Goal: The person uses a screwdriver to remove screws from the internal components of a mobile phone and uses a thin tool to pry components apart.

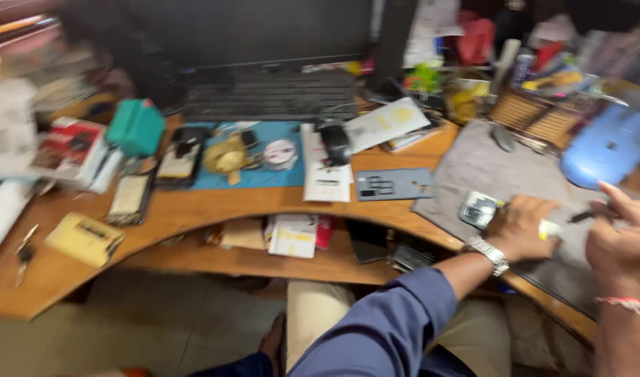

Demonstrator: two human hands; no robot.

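On the grey mat [488, 167], left hand [522, 227] clasping a small yellow-white object [549, 229], right hand [620, 241] pinching a dark tool [580, 216].

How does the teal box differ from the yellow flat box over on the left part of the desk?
The teal box is bulky and stands tilted near the keyboard; the yellow flat box is thin and lies flat near the desk's front edge. The teal box leans by a red-and-white package; the yellow one lies alone. Both rest on the wooden desk.
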